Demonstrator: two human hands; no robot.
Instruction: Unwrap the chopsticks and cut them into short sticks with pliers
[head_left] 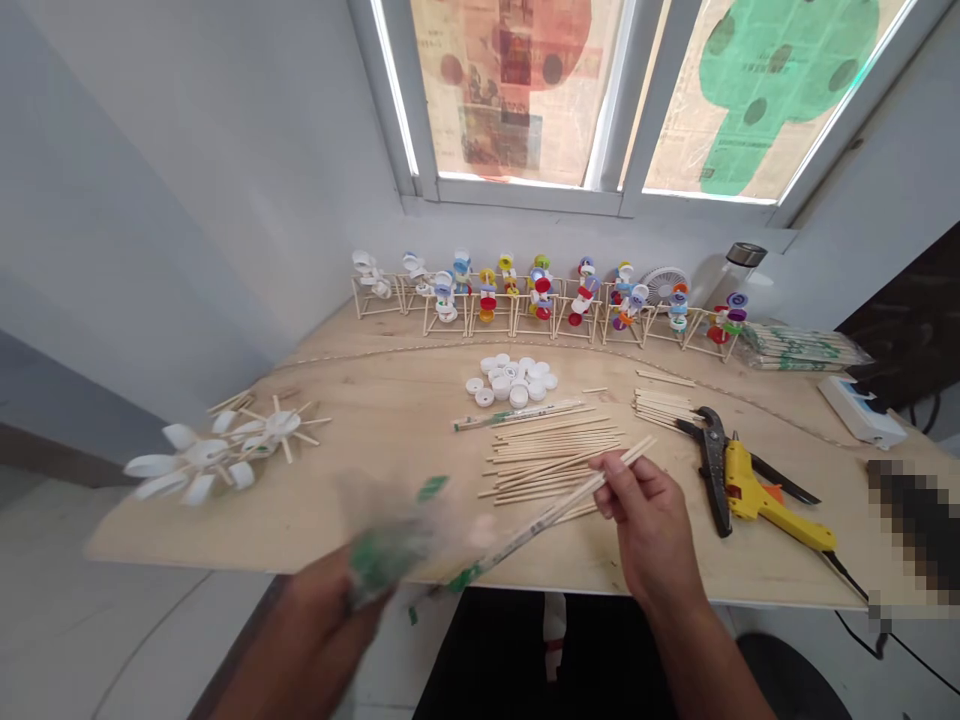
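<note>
My right hand [649, 530] grips a long wooden chopstick [551, 510] that slants down to the left across the plywood table [360, 490]. My left hand [322, 630], low at the table's front edge, is motion-blurred and seems to hold a green-printed paper wrapper [394, 540] near the chopstick's far end. A loose pile of wooden sticks [551, 465] lies just beyond my right hand. To its right are a black-handled cutter [712, 470] and a yellow glue gun [765, 495].
Small stick-and-bottle-cap models [540, 295] stand in a row along the wall. White bottle caps [510, 380] lie in a heap, a white-cap wheel [225, 450] lies at left, and wrapped chopsticks [802, 348] lie at back right. A pixelated patch [915, 530] covers the right edge.
</note>
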